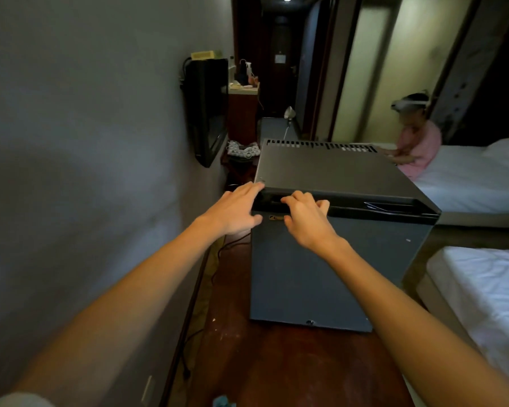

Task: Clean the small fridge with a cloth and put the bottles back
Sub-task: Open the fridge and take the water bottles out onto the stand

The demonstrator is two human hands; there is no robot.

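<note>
Right now the fridge stands shut at the centre of the frame on a dark wooden worktop, with both hands at the top edge of its door. The left hand lies flat over the upper left corner, fingers spread and holding nothing. The right hand is just beside it, fingers curled into the recessed handle slot, seemingly ready to pull. No bottles show; a scrap of blue at the bottom edge may be the cloth, though I cannot tell. The risk, as I judge it, is the whole fridge sliding or tipping toward the worktop edge if the door sticks and the left hand fails to brace it. A cable trailing at its left could also snag.
</note>
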